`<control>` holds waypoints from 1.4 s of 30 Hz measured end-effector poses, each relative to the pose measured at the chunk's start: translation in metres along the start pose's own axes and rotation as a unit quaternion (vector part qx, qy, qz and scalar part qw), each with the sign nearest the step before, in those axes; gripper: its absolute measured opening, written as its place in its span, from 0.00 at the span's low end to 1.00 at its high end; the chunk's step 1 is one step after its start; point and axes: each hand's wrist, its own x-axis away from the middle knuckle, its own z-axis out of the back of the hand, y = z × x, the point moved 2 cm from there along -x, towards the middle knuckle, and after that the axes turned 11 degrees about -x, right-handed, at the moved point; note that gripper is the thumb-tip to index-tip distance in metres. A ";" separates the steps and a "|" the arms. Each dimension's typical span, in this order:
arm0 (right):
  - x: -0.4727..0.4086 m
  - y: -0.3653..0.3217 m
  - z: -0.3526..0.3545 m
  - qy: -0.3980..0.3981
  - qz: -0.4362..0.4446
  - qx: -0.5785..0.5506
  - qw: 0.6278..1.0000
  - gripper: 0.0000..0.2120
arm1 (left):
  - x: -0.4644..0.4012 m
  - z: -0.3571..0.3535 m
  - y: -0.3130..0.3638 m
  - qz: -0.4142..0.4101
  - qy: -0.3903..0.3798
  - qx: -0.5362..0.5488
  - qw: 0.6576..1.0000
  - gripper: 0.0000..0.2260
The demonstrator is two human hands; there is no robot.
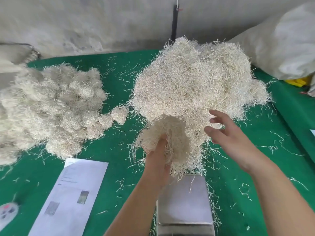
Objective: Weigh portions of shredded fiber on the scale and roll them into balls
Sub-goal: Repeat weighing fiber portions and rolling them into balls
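Pale fiber clump (167,142) above steel scale (185,201)

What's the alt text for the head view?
Left hand grips a clump of pale shredded fiber above the far edge of a steel scale platform; right hand hovers open by the loose fiber pile. Rolled fiber balls lie left.

cream fiber (192,86), green tablecloth (119,79), silver scale (184,201)

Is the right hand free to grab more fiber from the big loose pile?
Probably yes. The right hand is open and empty, hovering at the near edge of the loose pile, with nothing between them.
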 end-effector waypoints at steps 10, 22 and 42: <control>0.057 0.078 -0.056 0.049 -0.139 -0.101 0.984 0.26 | 0.038 0.033 -0.040 0.011 0.000 -0.236 0.972 0.11; 0.091 0.156 -0.068 0.013 -0.148 0.258 0.955 0.42 | 0.040 0.100 -0.099 -0.026 0.125 -0.425 0.896 0.33; 0.137 0.124 -0.069 -0.012 0.066 0.248 0.966 0.32 | 0.074 0.061 -0.107 -0.279 -0.022 -0.737 0.615 0.38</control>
